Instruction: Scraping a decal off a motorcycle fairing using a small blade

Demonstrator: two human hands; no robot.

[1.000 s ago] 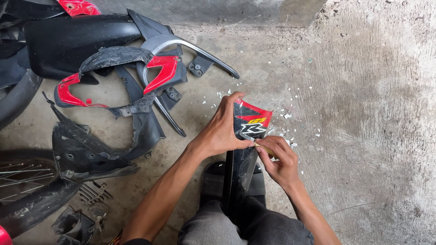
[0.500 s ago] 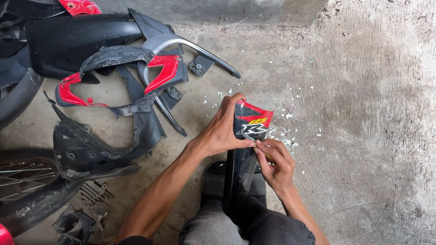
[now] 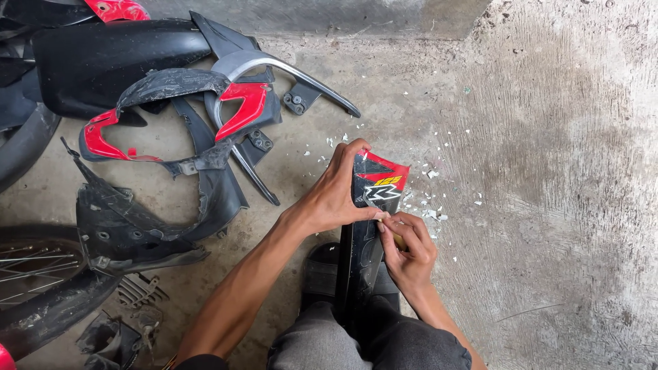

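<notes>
Setting: bare concrete floor [image 3: 548,205], rough and stained, person seated on it

Nearest: black motorcycle side panel [image 3: 363,253] with a red decal tip, stood upright between the knees

Right hand [image 3: 410,250]: fingers pinched shut on a small tan scraping tool, barely visible, at the decal edge

Left hand [image 3: 336,195]: wrapped closed round the panel's upper edge, steadying it

Beyond: white sticker flakes [image 3: 432,205] scattered by the panel

Farther: heap of black and red fairings [image 3: 185,123], wheel [image 3: 34,267]

Risk, judged: the tool may slip toward the left thumb; hard pressure may gouge the plastic
</notes>
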